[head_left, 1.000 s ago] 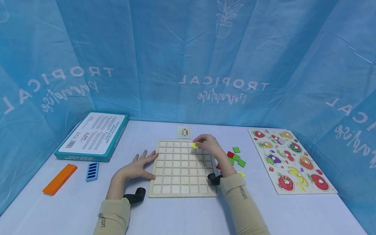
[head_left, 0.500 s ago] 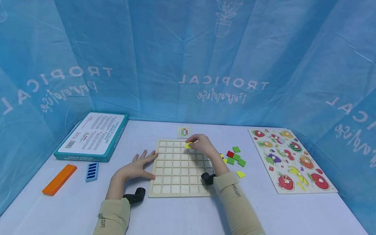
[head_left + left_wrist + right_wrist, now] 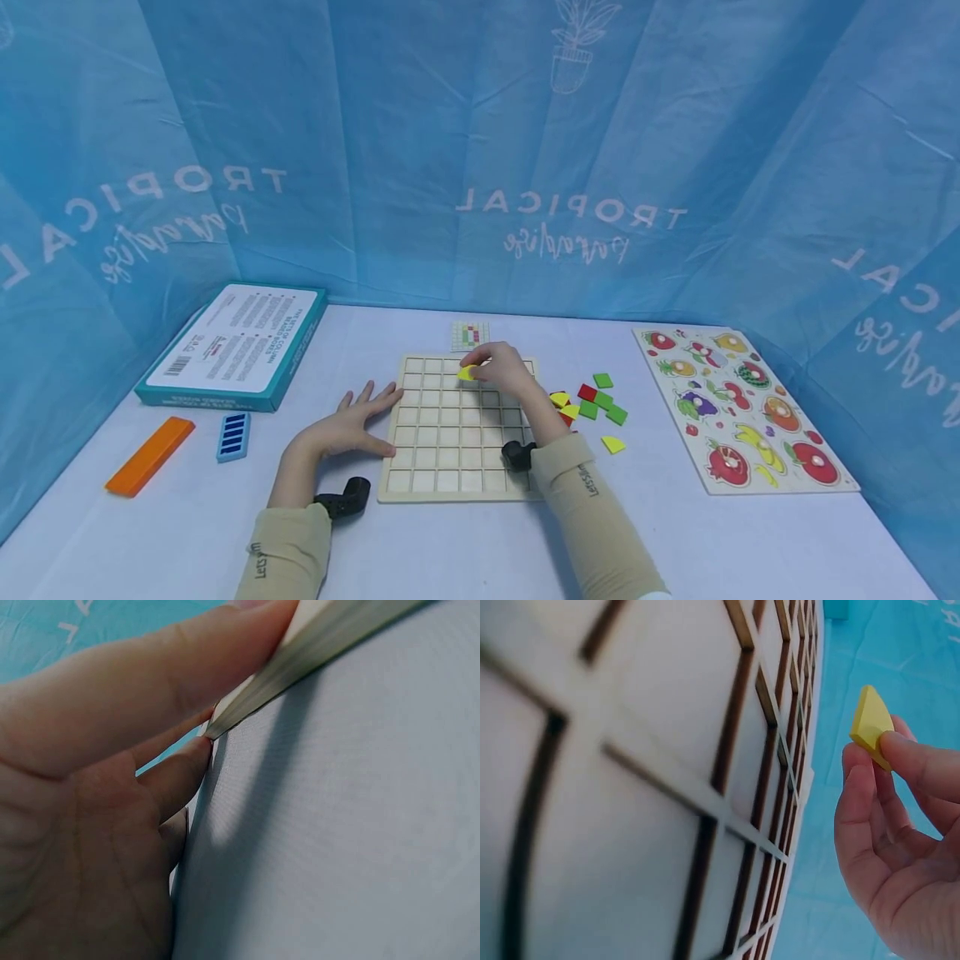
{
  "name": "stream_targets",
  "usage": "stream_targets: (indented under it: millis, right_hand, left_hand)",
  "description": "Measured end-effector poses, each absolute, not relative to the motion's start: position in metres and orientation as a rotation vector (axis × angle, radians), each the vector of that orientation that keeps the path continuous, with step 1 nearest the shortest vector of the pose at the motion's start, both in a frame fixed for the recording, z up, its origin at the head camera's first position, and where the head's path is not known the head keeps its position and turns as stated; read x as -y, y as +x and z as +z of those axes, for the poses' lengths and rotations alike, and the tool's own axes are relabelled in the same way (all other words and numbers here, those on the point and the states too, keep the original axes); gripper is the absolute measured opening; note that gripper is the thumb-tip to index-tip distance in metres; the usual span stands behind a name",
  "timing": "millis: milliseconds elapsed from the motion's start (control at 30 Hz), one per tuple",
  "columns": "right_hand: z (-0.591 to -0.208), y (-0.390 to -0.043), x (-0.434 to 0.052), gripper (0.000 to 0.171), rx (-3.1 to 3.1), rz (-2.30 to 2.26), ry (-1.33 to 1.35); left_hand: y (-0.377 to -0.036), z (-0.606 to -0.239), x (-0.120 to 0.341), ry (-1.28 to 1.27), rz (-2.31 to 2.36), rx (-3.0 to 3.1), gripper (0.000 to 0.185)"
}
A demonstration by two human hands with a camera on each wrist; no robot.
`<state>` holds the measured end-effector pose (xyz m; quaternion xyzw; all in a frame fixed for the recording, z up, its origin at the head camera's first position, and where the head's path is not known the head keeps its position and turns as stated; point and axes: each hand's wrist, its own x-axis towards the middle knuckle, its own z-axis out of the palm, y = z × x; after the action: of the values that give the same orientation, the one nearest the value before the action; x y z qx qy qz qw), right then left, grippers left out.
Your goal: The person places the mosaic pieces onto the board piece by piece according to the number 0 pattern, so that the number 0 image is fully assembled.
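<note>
A teal box (image 3: 236,346) lies at the worktop's (image 3: 420,550) far left, an orange bar (image 3: 150,456) and blue ridged block (image 3: 234,436) in front of it. A fruit puzzle board (image 3: 738,406) lies far right, against a blue "TROPICAL" backdrop (image 3: 480,150).

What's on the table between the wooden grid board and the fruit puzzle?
In the head view, loose colored tiles, green, red and yellow, lie between the wooden grid board and the fruit puzzle.

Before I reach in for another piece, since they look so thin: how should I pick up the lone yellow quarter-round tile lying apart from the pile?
Judging by its flat pose, come from above and pinch the yellow quarter-round tile across its thin edges, one straight side against the curved one. It lies clear of the tile pile, so fingers have room all round.
</note>
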<state>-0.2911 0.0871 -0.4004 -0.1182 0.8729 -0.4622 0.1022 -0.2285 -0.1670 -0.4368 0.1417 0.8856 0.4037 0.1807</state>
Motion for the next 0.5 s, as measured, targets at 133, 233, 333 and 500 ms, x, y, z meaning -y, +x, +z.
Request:
stream_targets:
  millis: [133,233,333,500]
  right_hand:
    - [-0.401,-0.291,-0.083,0.017,-2.6,-1.318,-0.362]
    - [-0.4,-0.291,-0.08,0.019,-2.61,-1.288,-0.377]
    - [-0.402,-0.293,-0.078,0.02,-2.597,-1.288,-0.398]
    - [-0.405,-0.297,-0.075,0.02,-2.583,-1.294,-0.438]
  left_hand:
    - [-0.228,-0.436,0.167,0.396,1.14,-2.498,0.103]
    - [-0.228,-0.435,0.166,0.39,1.134,-2.499,0.103]
    - [-0.228,-0.435,0.166,0.392,1.124,-2.502,0.102]
    - [-0.228,-0.435,0.166,0.389,1.113,-2.508,0.102]
